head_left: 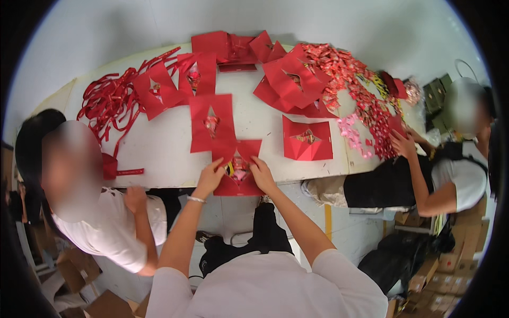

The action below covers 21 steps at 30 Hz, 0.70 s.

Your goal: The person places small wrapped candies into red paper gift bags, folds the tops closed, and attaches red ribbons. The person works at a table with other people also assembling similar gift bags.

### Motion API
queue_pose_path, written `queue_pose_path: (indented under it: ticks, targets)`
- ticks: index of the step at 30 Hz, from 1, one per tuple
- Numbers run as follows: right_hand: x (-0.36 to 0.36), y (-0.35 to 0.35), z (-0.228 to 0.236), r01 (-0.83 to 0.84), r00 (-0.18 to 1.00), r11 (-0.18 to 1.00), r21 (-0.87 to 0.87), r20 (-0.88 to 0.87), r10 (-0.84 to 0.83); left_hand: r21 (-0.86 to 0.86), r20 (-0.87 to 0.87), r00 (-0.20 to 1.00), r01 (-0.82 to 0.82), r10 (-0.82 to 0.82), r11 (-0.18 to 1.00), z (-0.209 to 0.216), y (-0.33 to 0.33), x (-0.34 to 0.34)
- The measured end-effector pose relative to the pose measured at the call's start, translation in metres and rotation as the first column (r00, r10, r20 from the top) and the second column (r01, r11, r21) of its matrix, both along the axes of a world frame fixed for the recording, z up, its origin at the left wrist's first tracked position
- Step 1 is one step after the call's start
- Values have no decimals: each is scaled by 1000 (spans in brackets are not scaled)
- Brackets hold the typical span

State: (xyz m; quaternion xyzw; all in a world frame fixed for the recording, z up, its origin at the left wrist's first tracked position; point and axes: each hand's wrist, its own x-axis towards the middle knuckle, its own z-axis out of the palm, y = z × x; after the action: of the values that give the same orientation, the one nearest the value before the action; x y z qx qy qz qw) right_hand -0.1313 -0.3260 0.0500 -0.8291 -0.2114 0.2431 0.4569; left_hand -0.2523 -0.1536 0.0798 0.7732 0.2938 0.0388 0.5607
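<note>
At the table's front edge I hold a red paper gift box (228,188) between both hands. Wrapped candies (237,168) show through the opening in its middle. My left hand (210,178) grips the box's left side, and my right hand (262,176) grips its right side; the fingers of both are partly hidden by the card. Just beyond it and to the left lies another red box (199,135) with candies in its opening, its lower corner meeting the held one. To the right, a third red box (307,151) rests apart on the table.
More red boxes (294,79) lie along the back of the white table (254,124). Tangled red ribbons (108,98) cover its left end, loose candies (344,71) its right. A person (114,222) sits left; another person (450,180) handles red card at the right.
</note>
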Motion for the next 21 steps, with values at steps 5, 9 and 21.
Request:
queue_pose_path:
  ticks: [5,9,21]
  targets:
    - [72,42,17,-129,970,985,-115,190,149,162,-37,992,-115,123,980,-7,13,65]
    - [87,49,42,-263,939,910,-321,132,318,270,-214,959,-125,186,955,12,2,81]
    - [73,-15,94,-137,988,988,69,84,131,98,-183,783,-588,595,803,-29,-74,-84]
